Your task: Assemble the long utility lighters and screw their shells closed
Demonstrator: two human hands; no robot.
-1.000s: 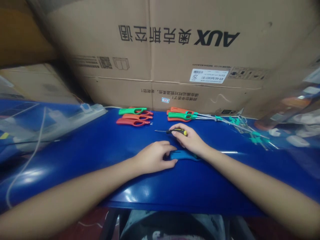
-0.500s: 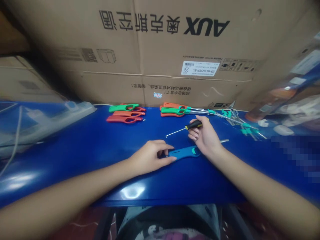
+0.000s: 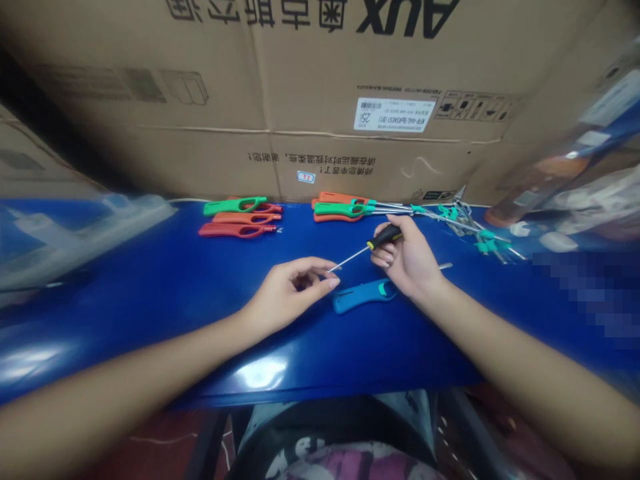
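Observation:
My right hand (image 3: 413, 260) grips a screwdriver (image 3: 383, 238) by its black and yellow handle, the thin metal shaft slanting down to the left. At the shaft's tip, the thumb and fingers of my left hand (image 3: 295, 287) come together in a pinch. Whatever small thing sits between them is too small to make out. Below the screwdriver a blue gas lighter (image 3: 357, 299) with a green trigger lies on the table, apart from my left fingertips. My right hand covers part of it, and its metal tube (image 3: 445, 266) sticks out beyond the wrist.
Several red, orange and green lighter handles (image 3: 240, 218) lie at the back left. More lighters with metal tubes (image 3: 340, 209) lie further right, beside a heap of rods and green parts (image 3: 480, 233). A large cardboard box (image 3: 225, 157) stands behind the blue table (image 3: 165, 293).
My left hand has let go of the blue lighter and risen to the screwdriver's tip. My right hand keeps hold of the screwdriver. The view has tilted slightly down.

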